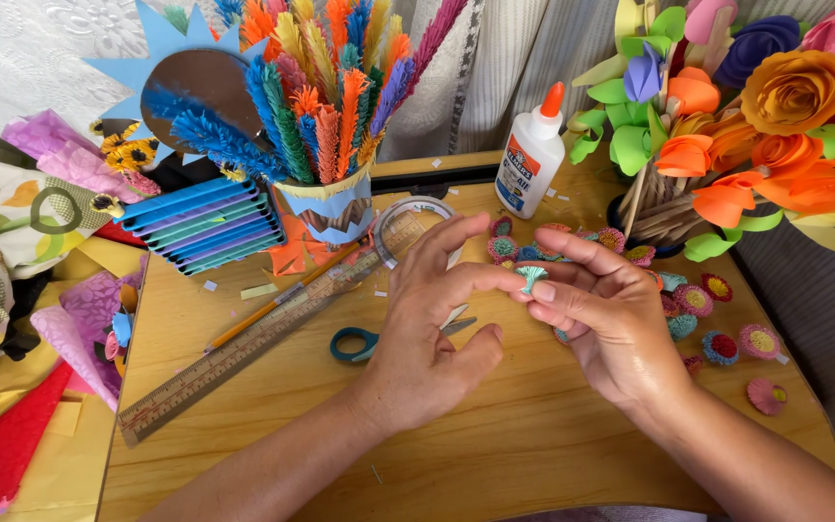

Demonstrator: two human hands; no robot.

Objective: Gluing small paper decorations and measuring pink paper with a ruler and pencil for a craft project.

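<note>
My left hand [427, 333] and my right hand [601, 309] meet over a wooden table [495, 454]. Between the fingertips of both hands sits a small teal rolled paper flower [532, 277] with a fringed top. My left thumb and forefinger pinch it from the left. My right fingers close on it from the right. Under my left hand lie scissors with a blue handle [355, 343]. Several small fringed paper flowers [722, 346] in pink, red and teal are scattered behind and to the right of my right hand.
A clear ruler [244, 353] and a pencil [273, 309] lie at the left. A cup of fringed paper stems [335, 208], a tape roll [413, 222], a glue bottle [531, 155] and a basket of paper roses [727, 126] stand at the back. Coloured paper piles up beside the table's left edge.
</note>
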